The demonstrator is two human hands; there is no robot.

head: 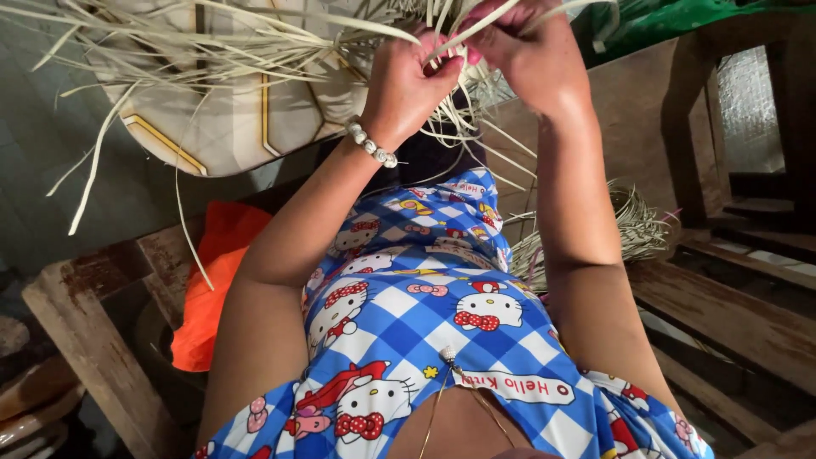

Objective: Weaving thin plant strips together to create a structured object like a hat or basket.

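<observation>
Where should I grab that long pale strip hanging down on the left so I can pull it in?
Probably near its upper part, where the hanging strip leaves the bundle of pale strips, pinching its flat faces and coming in from the left side. Its lower end dangles free and would likely just bend. The left hand and right hand both pinch strips close to the weave.

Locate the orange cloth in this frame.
In the head view, the orange cloth lies at lower left, just outside the person's left arm, beside the worn wooden bench frame and below the pale straw strips.
</observation>
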